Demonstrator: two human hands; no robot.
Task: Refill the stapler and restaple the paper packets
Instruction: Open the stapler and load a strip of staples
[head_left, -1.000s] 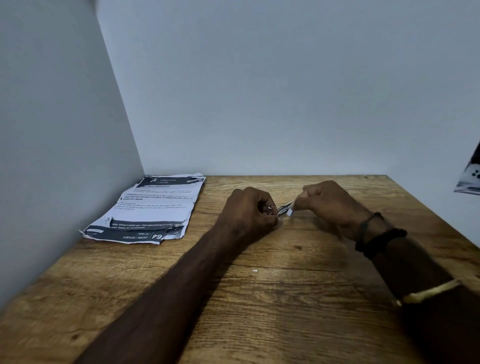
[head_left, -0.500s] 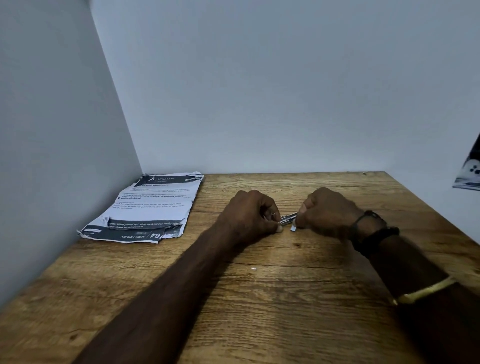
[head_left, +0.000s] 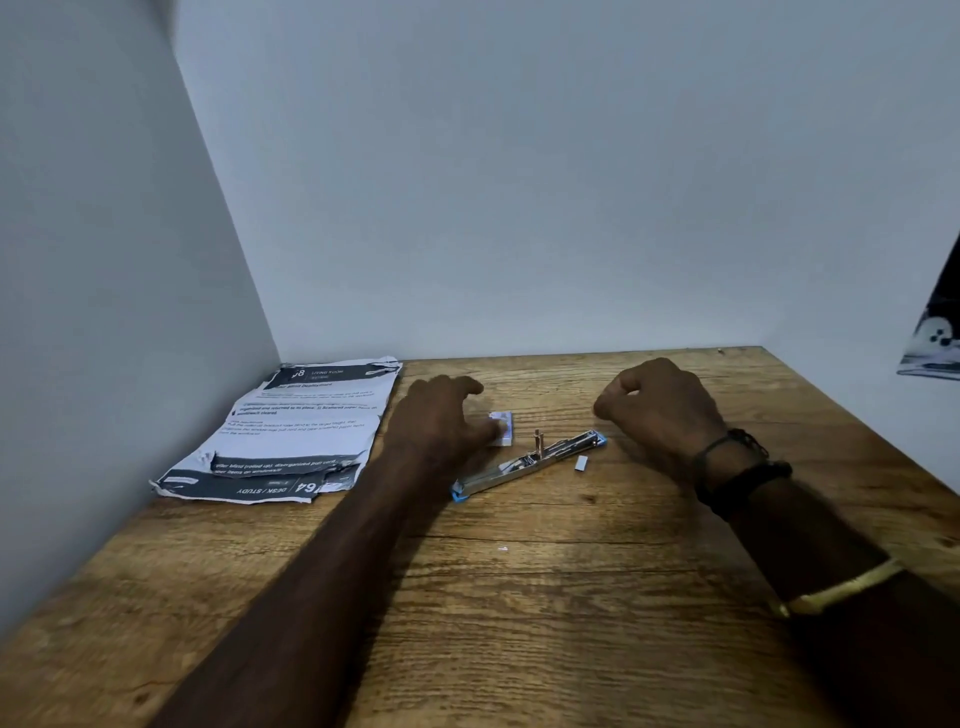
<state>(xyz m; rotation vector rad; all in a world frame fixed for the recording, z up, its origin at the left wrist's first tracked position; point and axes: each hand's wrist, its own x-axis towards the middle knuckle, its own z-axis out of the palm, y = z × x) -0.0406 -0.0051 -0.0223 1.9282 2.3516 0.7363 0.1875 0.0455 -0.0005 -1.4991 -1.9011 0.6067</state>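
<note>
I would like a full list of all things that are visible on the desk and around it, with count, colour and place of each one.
desk: one, brown wood grain, fills the lower view.
paper packets: one crumpled pile, white with dark bands, far left by the wall.
stapler: one, silver with blue ends, lying opened flat at the centre.
staple box: one, small, pale, at the left fingertips.
staple strip: one, small, pale, just right of the stapler.
poster: one, dark, partly seen, right wall.
walls: grey, behind and left.
left hand: touching the box.
right hand: loosely curled, empty, above the desk.
</note>
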